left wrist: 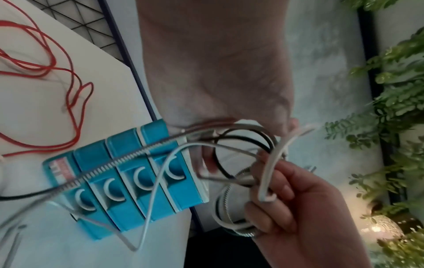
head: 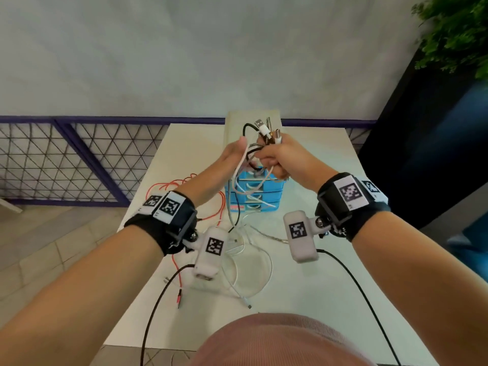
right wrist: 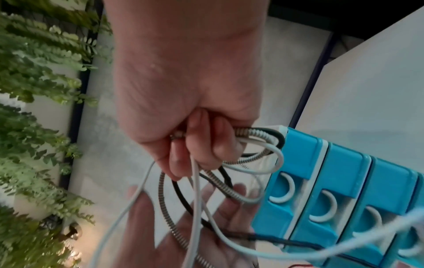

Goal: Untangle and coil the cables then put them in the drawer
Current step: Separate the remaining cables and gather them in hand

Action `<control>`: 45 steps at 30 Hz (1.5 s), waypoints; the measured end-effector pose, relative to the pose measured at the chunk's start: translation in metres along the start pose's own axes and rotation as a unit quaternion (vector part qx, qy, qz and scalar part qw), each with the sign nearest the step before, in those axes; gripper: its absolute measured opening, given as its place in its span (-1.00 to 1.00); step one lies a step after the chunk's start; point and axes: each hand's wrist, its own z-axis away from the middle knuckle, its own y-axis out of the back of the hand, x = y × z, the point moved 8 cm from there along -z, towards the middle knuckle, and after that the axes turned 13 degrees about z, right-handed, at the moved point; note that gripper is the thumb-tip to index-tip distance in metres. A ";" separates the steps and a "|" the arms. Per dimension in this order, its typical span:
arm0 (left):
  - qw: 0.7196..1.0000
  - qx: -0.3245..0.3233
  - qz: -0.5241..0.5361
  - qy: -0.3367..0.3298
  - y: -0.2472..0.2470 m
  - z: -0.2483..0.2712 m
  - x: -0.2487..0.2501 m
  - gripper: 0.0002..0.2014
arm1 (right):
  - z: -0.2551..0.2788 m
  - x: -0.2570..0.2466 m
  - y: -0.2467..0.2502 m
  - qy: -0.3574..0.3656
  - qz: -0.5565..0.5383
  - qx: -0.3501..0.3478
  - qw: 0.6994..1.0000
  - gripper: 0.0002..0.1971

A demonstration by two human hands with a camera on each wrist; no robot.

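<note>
So the setup is a white tabletop (head: 303, 286) pushed up toward a pale grey wall (head: 184, 54), with a purple-framed mesh railing (head: 66, 159) running behind it and tiled floor (head: 39, 260) off to the left. The landmark here is the little blue drawer unit (head: 254, 194) sitting around the middle of the tabletop, four drawers stacked, all pushed in, each with a white half-moon pull. Right behind the drawer unit stands a cream box (head: 237, 122). Off to the right of it, past the table edge, there's a dark panel (head: 422, 141) with green leafy plants (head: 459, 30) on top.

The bundle of cables (head: 260, 143) is up in the air directly above and in front of the drawer unit: white, black and a spring-wrapped silver one all looped together, with USB plugs sticking up out of the top. The right hand (head: 280, 157) has its fingers (right wrist: 199, 143) curled tight around the bunch. The left hand (head: 232, 154) is just beside it with loops of the white and silver cables hooked over its bent fingers (left wrist: 275, 183), thumb up. The loose ends dangle straight down across the drawer fronts, so they hang in front of the pulls.

Left of the drawer unit a red cable (head: 184, 204) lies in a messy loop on the tabletop, its plug end nearer the person. In front of the drawer unit more white cable (head: 253, 270) is sprawled in big rings.
</note>
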 end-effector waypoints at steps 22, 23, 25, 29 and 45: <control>0.917 0.077 -0.349 0.176 0.148 0.056 -0.017 -0.76 | 0.003 0.024 0.044 -0.031 -0.055 0.046 0.997 -0.67; 0.902 0.099 -0.384 0.173 0.158 0.059 -0.008 -0.75 | 0.003 0.024 0.048 -0.030 -0.052 0.061 0.996 -0.67; 0.880 0.182 -0.415 0.146 0.181 0.063 0.017 -0.73 | 0.004 0.023 0.051 -0.026 -0.064 0.084 0.994 -0.68; 0.858 0.359 -0.368 0.000 0.214 0.065 0.084 -0.62 | 0.004 0.017 0.043 -0.006 -0.107 0.085 0.991 -0.69; 0.843 0.195 -0.481 0.144 0.198 0.028 -0.017 -0.71 | 0.004 0.039 -0.036 -0.071 0.079 -0.006 0.994 -0.83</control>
